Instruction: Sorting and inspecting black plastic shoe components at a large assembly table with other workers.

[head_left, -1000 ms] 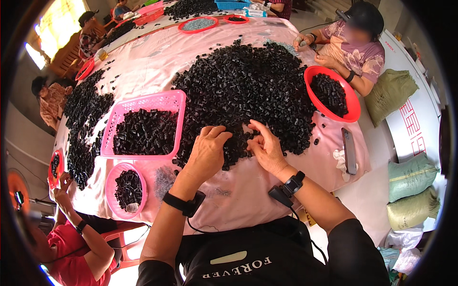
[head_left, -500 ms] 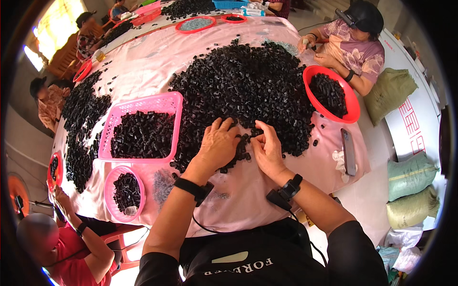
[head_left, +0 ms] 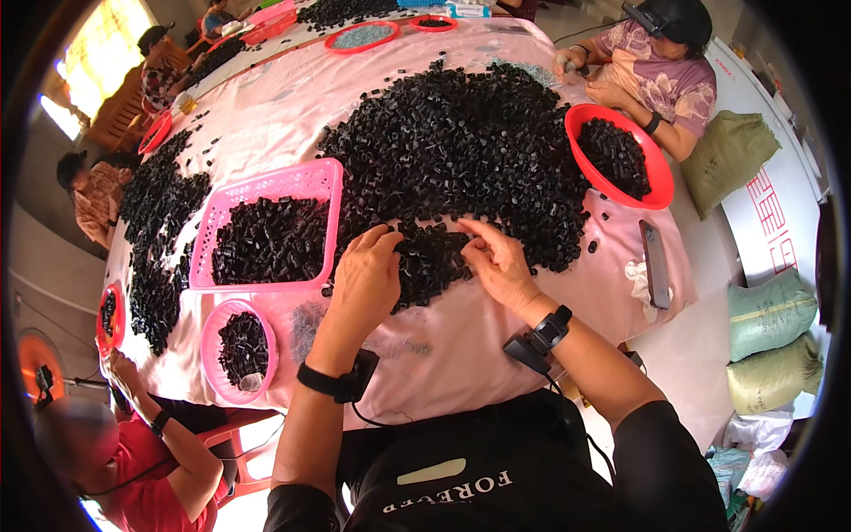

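Small black plastic pieces lie in a large pile point(head_left: 452, 146) in front of me. A smaller heap of them point(head_left: 433, 262) sits at its near edge, between my hands. My left hand point(head_left: 365, 273) rests at the left side of this heap, back up, fingers stretched toward it and partly hidden. My right hand point(head_left: 498, 264) is at the heap's right side, with index finger and thumb apart, touching the pieces. I see nothing held in either hand. Left of my left hand stands a pink rectangular basket point(head_left: 330, 226) holding more black pieces.
A round pink basket point(head_left: 211, 355) stands near left, beside clear bits point(head_left: 308, 326). A red bowl point(head_left: 660, 182) and a phone point(head_left: 654, 264) lie to the right. One co-worker point(head_left: 656, 80) sits far right, another point(head_left: 168, 479) near left. Sacks point(head_left: 771, 319) stand on the floor.
My hands have moved apart, the left one leftward and the right one slightly right. The pieces between them now form a wider heap, with a pale gap behind it.
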`<state>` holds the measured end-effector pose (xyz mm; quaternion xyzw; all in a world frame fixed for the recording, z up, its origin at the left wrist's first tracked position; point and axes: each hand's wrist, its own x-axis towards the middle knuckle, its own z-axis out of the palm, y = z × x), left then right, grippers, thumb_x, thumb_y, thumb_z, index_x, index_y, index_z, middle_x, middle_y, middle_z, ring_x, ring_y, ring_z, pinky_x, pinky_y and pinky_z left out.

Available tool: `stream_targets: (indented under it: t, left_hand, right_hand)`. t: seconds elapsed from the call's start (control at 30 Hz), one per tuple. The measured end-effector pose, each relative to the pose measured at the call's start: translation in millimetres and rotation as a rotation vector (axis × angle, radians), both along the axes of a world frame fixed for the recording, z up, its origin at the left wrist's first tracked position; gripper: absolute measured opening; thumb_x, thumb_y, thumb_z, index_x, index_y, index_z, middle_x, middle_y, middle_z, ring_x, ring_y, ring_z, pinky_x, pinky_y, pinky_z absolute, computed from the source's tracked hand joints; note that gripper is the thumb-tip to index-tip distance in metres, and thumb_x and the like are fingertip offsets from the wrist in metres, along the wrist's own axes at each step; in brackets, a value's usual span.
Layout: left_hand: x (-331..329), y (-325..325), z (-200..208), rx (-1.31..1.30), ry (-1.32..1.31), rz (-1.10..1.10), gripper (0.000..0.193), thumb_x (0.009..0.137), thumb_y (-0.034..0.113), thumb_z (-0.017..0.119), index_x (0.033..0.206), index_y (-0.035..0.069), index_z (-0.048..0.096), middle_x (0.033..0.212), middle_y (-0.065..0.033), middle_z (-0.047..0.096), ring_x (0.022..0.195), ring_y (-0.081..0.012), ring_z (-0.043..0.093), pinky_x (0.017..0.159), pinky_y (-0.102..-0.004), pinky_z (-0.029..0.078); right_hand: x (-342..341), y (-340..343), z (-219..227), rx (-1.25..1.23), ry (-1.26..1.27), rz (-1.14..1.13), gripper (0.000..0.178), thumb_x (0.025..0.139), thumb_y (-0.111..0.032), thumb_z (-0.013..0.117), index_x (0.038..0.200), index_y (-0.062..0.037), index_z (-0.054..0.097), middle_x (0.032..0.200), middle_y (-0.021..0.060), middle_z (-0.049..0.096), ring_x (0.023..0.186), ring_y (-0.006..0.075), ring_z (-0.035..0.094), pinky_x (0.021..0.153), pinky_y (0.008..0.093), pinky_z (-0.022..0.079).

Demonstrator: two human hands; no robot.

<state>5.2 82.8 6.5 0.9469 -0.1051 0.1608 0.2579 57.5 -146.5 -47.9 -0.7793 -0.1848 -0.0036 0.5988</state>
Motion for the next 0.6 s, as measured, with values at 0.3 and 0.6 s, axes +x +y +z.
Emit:
stream_targets:
  t: [0.3,0.6]
  left_hand:
    - [-34,9,3,-0.135,-0.045,0.029,0.023,0.084,-0.002,0.066,0.106,-0.001,0.070,0.110,-0.0180,0.069,0.100,-0.0388,0.065,0.087,-0.0440,0.053]
    - [-11,-13,-10,-0.122,-0.071,-0.065,0.026,0.077,-0.010,0.065,0.102,-0.002,0.071,0.097,-0.0170,0.069,0.086,-0.0361,0.068,0.072,-0.0400,0.056]
  right_hand:
    - [1,0,-6,0.151,0.079,0.028,0.030,0.092,-0.002,0.066,0.122,-0.0022,0.067,0.112,0.0052,0.071,0.087,0.0078,0.067,0.074,0.0222,0.056]
    - [-2,2,1,0.170,-0.006,-0.007,0.025,0.091,0.001,0.066,0.116,-0.0004,0.068,0.108,0.0041,0.065,0.090,0.0096,0.067,0.077,0.0225,0.056]
